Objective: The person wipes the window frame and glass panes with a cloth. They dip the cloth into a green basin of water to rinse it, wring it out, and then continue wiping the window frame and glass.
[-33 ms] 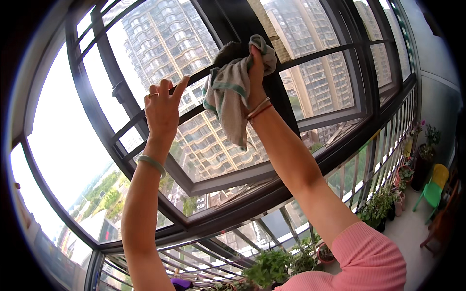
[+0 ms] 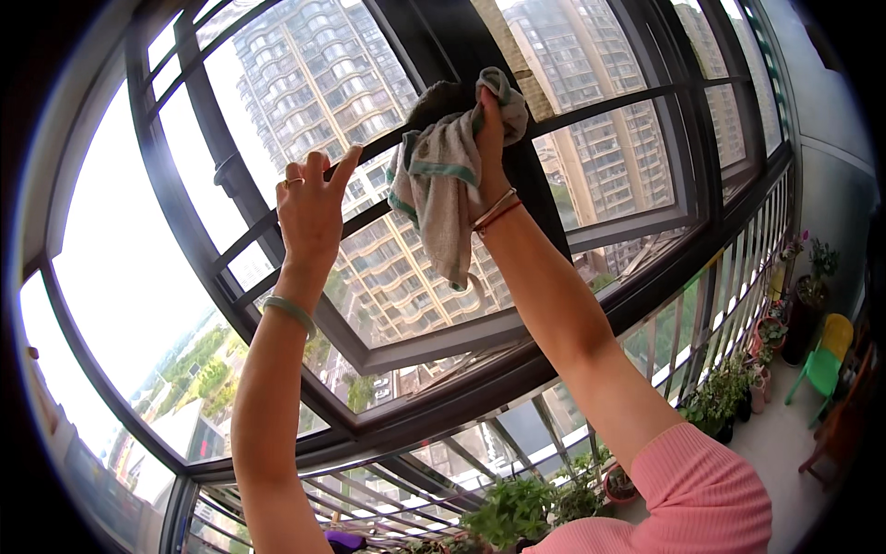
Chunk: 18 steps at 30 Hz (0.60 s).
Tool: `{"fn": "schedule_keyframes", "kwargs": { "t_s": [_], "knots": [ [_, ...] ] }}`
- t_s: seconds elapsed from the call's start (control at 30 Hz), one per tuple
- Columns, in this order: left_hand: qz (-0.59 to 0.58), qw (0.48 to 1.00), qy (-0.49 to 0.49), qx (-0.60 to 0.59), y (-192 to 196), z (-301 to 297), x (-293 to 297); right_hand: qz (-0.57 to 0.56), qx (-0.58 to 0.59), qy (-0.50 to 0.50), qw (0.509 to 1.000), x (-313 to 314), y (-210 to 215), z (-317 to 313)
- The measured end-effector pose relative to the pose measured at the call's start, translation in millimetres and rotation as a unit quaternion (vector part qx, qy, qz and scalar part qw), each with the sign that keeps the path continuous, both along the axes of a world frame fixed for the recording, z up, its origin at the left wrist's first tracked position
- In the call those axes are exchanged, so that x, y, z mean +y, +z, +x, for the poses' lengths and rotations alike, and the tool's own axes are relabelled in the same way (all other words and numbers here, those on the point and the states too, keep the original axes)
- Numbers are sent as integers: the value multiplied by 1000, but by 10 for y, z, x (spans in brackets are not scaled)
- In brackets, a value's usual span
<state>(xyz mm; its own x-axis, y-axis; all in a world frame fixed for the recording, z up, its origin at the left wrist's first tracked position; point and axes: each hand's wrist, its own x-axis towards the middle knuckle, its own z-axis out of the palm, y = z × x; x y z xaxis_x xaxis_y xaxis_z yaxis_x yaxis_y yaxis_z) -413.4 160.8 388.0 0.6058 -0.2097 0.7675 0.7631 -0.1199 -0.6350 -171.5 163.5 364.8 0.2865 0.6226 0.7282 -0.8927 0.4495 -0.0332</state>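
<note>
A grey terry cloth [image 2: 438, 189] with green stripes hangs in folds from my right hand [image 2: 490, 134]. The fingers are closed round its upper part, against the thick dark window post [image 2: 544, 208]; folds of cloth hide some of them. To the left, my left hand [image 2: 311, 208] is raised at a dark window crossbar [image 2: 378, 146]. Its fingers curl over the bar, and the thumb side points up along it. The fingertips are partly hidden. A ring and a pale green bangle are on that left hand and wrist; thin bracelets circle my right wrist.
Glass panes in dark frames surround both hands, with a window handle [image 2: 224, 173] at left. Below runs a metal railing [image 2: 646, 342]. Potted plants [image 2: 512, 508] stand at the bottom and along the right, near a small green and yellow chair [image 2: 820, 367].
The cloth's folds have shifted slightly, and my right wrist has turned a little. My left hand stays where it was on the crossbar.
</note>
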Motion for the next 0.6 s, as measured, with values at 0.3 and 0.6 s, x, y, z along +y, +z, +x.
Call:
{"fn": "schedule_keyframes", "kwargs": {
  "t_s": [0.3,0.6],
  "knots": [
    [-9,1000,19,7,-68,-52,24,-95,110,-227,963,-305,-4,-350],
    [-6,1000,-27,-8,-54,145,-37,-54,-57,-96,992,-187,-57,284]
  ]
}}
